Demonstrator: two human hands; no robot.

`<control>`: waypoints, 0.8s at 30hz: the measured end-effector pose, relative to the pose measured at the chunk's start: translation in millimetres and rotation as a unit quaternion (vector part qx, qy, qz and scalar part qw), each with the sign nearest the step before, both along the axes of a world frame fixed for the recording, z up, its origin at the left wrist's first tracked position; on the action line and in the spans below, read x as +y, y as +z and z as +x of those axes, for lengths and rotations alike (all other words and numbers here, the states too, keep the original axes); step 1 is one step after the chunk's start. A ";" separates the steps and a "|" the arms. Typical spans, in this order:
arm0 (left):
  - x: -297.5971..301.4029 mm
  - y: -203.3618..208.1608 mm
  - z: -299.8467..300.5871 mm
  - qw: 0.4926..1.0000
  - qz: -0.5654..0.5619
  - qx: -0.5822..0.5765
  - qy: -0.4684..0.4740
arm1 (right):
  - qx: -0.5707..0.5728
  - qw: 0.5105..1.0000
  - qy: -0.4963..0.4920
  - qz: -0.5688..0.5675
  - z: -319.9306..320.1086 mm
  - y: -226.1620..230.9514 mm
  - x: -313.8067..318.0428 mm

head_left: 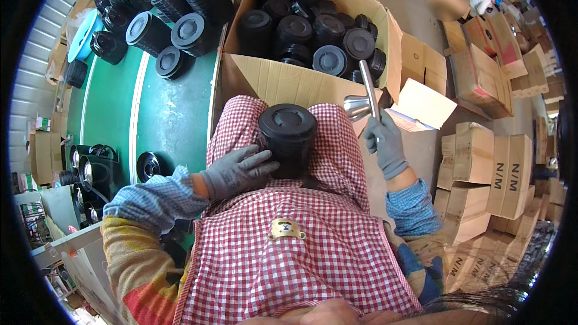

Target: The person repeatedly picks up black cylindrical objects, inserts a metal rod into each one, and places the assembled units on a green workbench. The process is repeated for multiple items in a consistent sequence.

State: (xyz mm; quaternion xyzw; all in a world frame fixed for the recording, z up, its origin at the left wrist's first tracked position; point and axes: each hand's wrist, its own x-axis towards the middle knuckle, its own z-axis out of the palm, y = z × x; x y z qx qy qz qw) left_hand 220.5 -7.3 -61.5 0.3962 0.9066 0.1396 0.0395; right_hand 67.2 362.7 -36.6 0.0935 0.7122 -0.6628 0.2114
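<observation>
Between my knees, on the checked apron, stands a black round canister-like piece (288, 121) with a ringed, disc-shaped top. My left hand (239, 171), in a grey glove, lies against its lower left side with the fingers stretched out. To the right, my gloved right hand (384, 144) is closed round a shiny metal rod (369, 87) that slants up and away. Beside the rod is a flared, polished metal piece (356, 107); whether the two are joined I cannot tell.
Beyond my knees stands an open cardboard box (265, 75) full of similar black round pieces. On the left, a green table (159, 102) bears stacks of black lids (191, 33) and a black round part (150, 165). Cardboard cartons (472, 153) are piled on the right.
</observation>
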 end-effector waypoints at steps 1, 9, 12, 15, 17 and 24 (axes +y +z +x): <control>-0.9 -4.9 -1.3 1.000 -0.004 0.027 -0.012 | 0.010 1.000 -0.004 -0.007 5.0 -1.0 -0.8; -50.9 41.6 -15.4 0.983 0.027 -0.028 0.181 | 0.055 0.997 0.005 -0.047 -24.0 -27.8 -24.7; -101.6 46.0 12.9 0.871 0.345 -0.010 0.350 | 0.081 0.994 0.057 -0.045 -45.6 -13.4 -81.1; -187.3 35.2 35.6 0.525 0.641 -0.077 0.554 | 0.543 0.813 0.196 0.070 -79.7 -62.9 -169.0; -230.8 38.1 47.1 0.390 0.729 0.029 0.562 | 0.544 0.759 0.346 0.087 -67.7 -54.0 -241.9; -412.8 -18.4 -9.1 0.267 0.775 0.144 0.554 | 0.391 0.719 0.555 0.150 -19.6 -91.5 -425.5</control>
